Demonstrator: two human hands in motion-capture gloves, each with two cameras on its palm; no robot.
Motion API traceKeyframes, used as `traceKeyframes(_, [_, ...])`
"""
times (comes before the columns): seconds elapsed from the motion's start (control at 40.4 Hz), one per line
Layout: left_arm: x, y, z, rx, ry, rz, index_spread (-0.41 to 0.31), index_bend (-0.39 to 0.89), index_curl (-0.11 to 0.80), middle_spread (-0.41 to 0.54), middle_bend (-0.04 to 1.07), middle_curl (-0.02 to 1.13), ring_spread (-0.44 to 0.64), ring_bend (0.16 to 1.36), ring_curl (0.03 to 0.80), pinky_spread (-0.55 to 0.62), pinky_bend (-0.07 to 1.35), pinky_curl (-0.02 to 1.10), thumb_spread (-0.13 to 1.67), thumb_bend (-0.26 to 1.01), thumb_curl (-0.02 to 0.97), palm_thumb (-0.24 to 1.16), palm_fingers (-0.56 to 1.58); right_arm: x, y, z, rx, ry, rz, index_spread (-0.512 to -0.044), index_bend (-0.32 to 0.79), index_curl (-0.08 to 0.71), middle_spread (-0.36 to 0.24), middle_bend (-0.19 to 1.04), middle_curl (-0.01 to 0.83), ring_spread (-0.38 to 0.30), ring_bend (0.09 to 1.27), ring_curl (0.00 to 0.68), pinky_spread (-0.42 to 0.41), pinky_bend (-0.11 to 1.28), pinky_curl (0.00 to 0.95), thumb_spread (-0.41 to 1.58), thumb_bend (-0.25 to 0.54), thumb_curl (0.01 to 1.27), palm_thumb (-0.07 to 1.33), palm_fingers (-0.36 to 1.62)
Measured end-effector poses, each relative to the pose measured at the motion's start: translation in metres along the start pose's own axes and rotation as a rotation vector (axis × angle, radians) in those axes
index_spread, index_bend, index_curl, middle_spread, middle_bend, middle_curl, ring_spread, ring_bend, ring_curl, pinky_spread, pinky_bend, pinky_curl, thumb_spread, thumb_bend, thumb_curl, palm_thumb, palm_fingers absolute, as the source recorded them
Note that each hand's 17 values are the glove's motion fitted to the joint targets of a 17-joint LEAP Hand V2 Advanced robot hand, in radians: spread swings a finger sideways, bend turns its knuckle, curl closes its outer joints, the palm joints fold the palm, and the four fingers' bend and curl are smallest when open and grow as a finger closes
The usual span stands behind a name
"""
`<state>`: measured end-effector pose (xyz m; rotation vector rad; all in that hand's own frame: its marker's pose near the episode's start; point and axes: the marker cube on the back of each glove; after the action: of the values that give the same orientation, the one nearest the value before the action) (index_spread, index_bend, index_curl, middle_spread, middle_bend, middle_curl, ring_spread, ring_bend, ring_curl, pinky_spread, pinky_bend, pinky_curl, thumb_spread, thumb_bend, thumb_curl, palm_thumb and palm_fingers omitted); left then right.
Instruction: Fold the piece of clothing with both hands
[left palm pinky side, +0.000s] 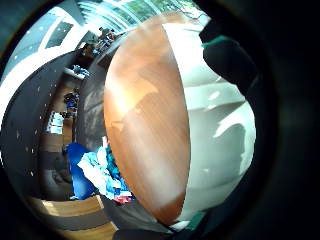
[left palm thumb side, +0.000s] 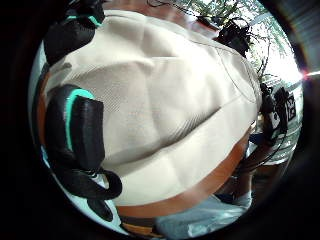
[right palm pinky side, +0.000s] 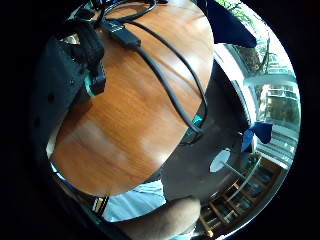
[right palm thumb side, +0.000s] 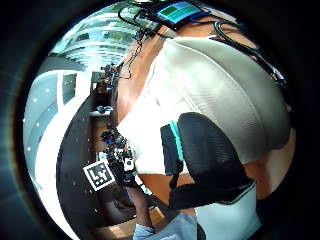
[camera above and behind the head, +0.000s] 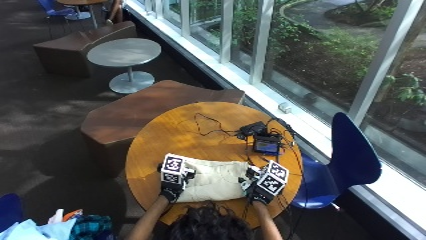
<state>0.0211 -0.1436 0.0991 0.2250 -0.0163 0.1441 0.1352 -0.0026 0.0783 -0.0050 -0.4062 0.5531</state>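
The cream-coloured folded garment (camera above and behind the head: 212, 181) lay flat on the round wooden counter (camera above and behind the head: 193, 135), near the counter's edge closest to the person, and it sat directly between the two hands. The left hand (camera above and behind the head: 172, 189) rested on one end of the garment and the right hand (camera above and behind the head: 260, 191) on the opposite end, both touching the cloth. From the left palm, a gloved thumb and fingers (left palm thumb side: 75, 130) lay against the fabric; whether they pinched it or only pressed could not be told. From the right palm, a gloved finger (right palm thumb side: 205, 150) lay on the cloth's edge, and its hold was likewise unclear. The garment formed a compact, roughly rectangular bundle of fine ribbed or woven fabric (left palm thumb side: 165, 105), with soft creases and a rounded folded edge. Farther across the counter from the garment lay a small dark device with a lit screen (camera above and behind the head: 266, 145) amid black cables (camera above and behind the head: 206, 125).
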Motion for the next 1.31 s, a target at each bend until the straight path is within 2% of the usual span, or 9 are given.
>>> traceKeyframes(0.124, [0.006,-0.003,0.029,-0.142,0.044,0.025,-0.183,0.13,0.408,-0.125,0.13,0.42,0.01,0.36,0.357,0.12,0.28,0.43,1.37,-0.03,0.272,0.37,0.51,-0.014,-0.005,0.016,-0.023,0.032,0.009,-0.218,-0.05,0.146,0.05,0.13,0.348,-0.046,0.76,0.445,-0.025,0.75,0.448,1.23,-0.038,0.31,0.47,0.68])
traceKeyframes(0.223, [0.011,-0.005,0.039,-0.203,0.04,0.034,-0.17,0.15,0.401,-0.085,0.13,0.39,0.09,0.37,0.35,0.21,0.28,0.43,1.45,-0.04,0.227,0.26,0.42,-0.018,-0.013,0.025,-0.012,0.063,0.015,-0.203,-0.07,0.091,0.052,0.23,0.369,-0.099,0.86,0.467,-0.09,0.77,0.456,1.22,-0.017,0.32,0.47,0.74])
traceKeyframes(0.321, [0.019,-0.014,0.048,-0.194,0.012,0.048,-0.158,0.15,0.395,-0.055,0.15,0.38,0.15,0.39,0.342,0.3,0.26,0.4,1.5,-0.03,0.197,0.18,0.39,-0.016,-0.019,0.025,0.001,0.082,0.017,-0.195,-0.05,0.054,0.004,0.32,0.398,-0.142,0.93,0.485,-0.135,0.77,0.466,1.22,0.028,0.35,0.59,0.81])
traceKeyframes(0.42, [0.042,-0.014,0.038,-0.2,0.028,0.082,-0.152,0.16,0.392,-0.046,0.17,0.37,0.17,0.42,0.337,0.35,0.24,0.39,1.54,-0.02,0.178,0.13,0.4,-0.006,-0.028,0.01,-0.003,0.068,0.019,-0.195,-0.03,0.038,-0.09,0.44,0.444,-0.179,0.97,0.506,-0.146,0.82,0.495,1.16,0.091,0.4,0.76,0.96])
traceKeyframes(0.593, [0.079,-0.017,0.031,-0.185,0.059,0.132,-0.153,0.16,0.393,-0.054,0.19,0.37,0.19,0.44,0.336,0.4,0.22,0.37,1.57,-0.01,0.16,0.08,0.43,0.018,-0.043,-0.025,-0.014,-0.036,0.05,-0.209,0.05,0.055,-0.17,0.5,0.473,-0.201,0.99,0.53,-0.167,0.84,0.535,1.02,0.091,0.46,0.89,1.01])
traceKeyframes(0.717, [0.084,-0.016,0.016,-0.203,0.106,0.125,-0.157,0.17,0.398,-0.067,0.19,0.38,0.17,0.44,0.332,0.42,0.18,0.35,1.58,0.0,0.153,0.06,0.47,-0.01,-0.033,-0.054,0.122,0.019,0.006,-0.228,0.08,0.084,-0.193,0.49,0.477,-0.208,0.96,0.531,-0.178,0.82,0.551,0.91,0.065,0.5,0.94,1.02])
traceKeyframes(0.94, [0.009,-0.014,-0.017,0.006,0.295,-0.028,-0.147,0.14,0.383,-0.074,0.19,0.38,0.12,0.48,0.341,0.42,0.2,0.35,1.57,0.04,0.18,0.15,0.51,-0.135,0.009,-0.06,0.385,0.337,-0.204,-0.261,0.1,0.126,-0.208,0.48,0.481,-0.217,0.92,0.53,-0.196,0.75,0.552,0.78,-0.007,0.54,0.97,1.07])
traceKeyframes(1.137, [-0.062,0.019,-0.032,0.074,0.274,-0.198,-0.141,0.12,0.358,-0.098,0.23,0.4,0.06,0.5,0.345,0.4,0.19,0.34,1.56,0.09,0.216,0.25,0.57,-0.229,0.035,-0.018,0.417,0.571,-0.319,-0.285,0.09,0.153,-0.215,0.49,0.482,-0.218,0.91,0.533,-0.213,0.66,0.538,0.74,-0.031,0.55,0.96,1.1])
traceKeyframes(1.31, [-0.108,0.043,-0.026,0.095,0.42,-0.349,-0.138,0.13,0.348,-0.114,0.22,0.41,0.03,0.5,0.346,0.38,0.19,0.34,1.54,0.11,0.24,0.32,0.59,-0.291,0.063,0.033,0.334,0.65,-0.442,-0.294,0.07,0.156,-0.214,0.49,0.481,-0.22,0.89,0.53,-0.219,0.67,0.541,0.74,-0.032,0.55,0.95,1.11])
